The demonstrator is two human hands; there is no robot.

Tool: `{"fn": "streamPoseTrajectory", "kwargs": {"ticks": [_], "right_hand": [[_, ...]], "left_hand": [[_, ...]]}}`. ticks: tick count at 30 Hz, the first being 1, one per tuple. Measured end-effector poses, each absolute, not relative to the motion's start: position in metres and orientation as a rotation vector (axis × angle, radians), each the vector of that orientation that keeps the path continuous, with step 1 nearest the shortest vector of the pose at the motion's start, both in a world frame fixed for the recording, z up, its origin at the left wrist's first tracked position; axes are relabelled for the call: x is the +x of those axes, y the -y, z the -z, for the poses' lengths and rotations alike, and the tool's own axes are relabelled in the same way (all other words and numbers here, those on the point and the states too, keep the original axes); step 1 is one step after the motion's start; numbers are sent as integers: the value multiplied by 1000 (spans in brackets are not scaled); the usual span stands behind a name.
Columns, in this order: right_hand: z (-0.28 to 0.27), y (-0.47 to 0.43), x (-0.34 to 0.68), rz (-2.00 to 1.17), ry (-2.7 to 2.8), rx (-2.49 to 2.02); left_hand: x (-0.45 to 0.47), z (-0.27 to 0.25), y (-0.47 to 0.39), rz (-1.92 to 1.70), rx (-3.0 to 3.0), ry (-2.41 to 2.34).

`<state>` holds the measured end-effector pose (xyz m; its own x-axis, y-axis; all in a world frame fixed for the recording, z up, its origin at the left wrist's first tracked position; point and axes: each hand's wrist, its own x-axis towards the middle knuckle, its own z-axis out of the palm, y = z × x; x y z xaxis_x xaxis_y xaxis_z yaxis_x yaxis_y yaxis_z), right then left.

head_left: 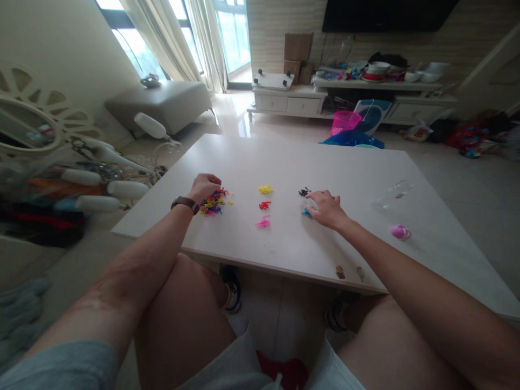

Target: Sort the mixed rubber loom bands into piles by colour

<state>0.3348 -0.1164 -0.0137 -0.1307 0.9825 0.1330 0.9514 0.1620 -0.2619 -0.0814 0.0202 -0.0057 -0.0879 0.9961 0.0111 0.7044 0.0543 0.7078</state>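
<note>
Head view: the left hand (204, 188) is at the mixed pile of colorful bits (212, 205) (I can't tell if it pinches any). The right hand (326, 208) has thumb and finger spread near the black pile (303, 192) and blue pile (306, 213) on the white table (239, 162).

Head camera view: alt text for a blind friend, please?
A person's left hand is at a mixed pile of colourful pieces, the right hand beside a black pile and a blue pile. Yellow, red and pink piles lie between them on a white table.
</note>
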Motion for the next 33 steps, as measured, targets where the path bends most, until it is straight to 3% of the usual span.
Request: {"fn": "streamPoseTrajectory", "kwargs": {"ticks": [9,33], "right_hand": [[16,117,335,-162,2165,-1844],[17,117,334,-178,2197,-1857]], "left_hand": [[-75,4,-11,-407,1943,-1784],[-65,3,-20,-513,1970,-1780]]}}
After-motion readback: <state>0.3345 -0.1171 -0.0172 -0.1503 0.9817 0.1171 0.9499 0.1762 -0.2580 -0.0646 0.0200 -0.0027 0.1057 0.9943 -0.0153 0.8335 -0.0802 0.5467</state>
